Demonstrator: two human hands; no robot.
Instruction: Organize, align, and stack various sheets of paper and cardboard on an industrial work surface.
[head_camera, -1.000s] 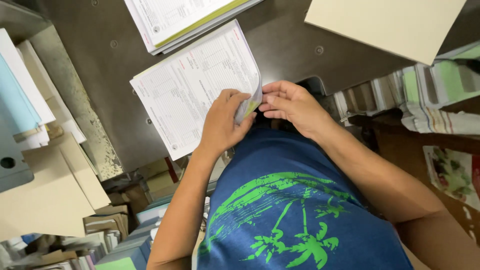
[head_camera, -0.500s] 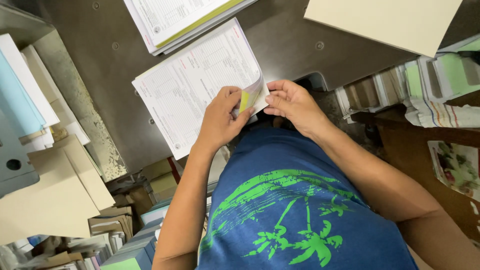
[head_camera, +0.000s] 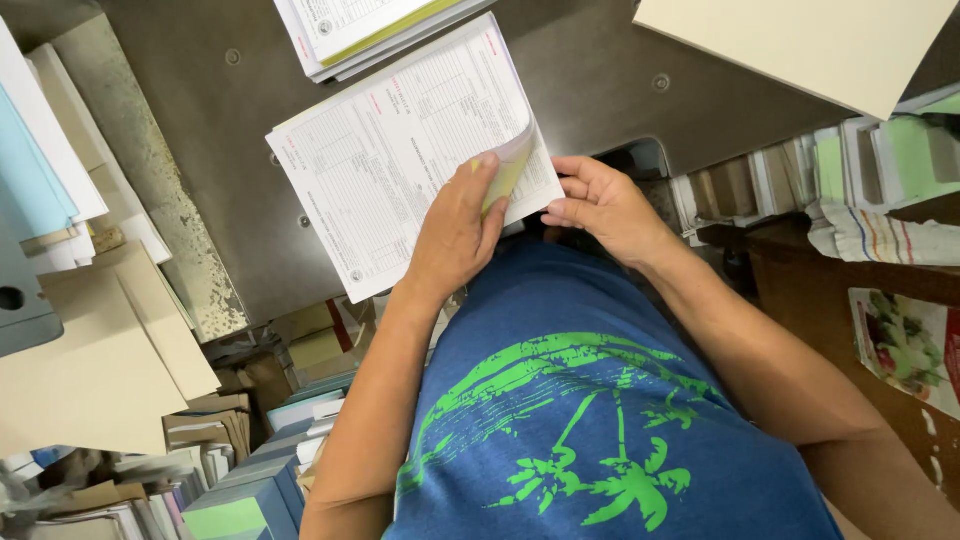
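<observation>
A pad of white printed forms (head_camera: 400, 150) lies tilted on the dark grey metal table (head_camera: 600, 80) in front of me. My left hand (head_camera: 455, 235) rests on its near right corner and pinches the top white sheet, which curls up there. A yellow copy sheet (head_camera: 505, 180) shows under the lifted corner. My right hand (head_camera: 600, 205) grips the pad's near right edge, its fingertips touching the paper just right of my left hand. My blue shirt with a green palm print fills the bottom of the view.
A second stack of forms (head_camera: 370, 30) lies at the table's far edge, and a cream card sheet (head_camera: 810, 50) at the far right. Cream envelopes and paper piles (head_camera: 90, 350) stand at the left. Bundled paper stacks (head_camera: 860, 170) line the right, boxes and books (head_camera: 250, 480) below.
My left hand has slid further up onto the pad, and the top sheet's corner has lifted more, baring the yellow copy. My right hand has stayed at the pad's edge.
</observation>
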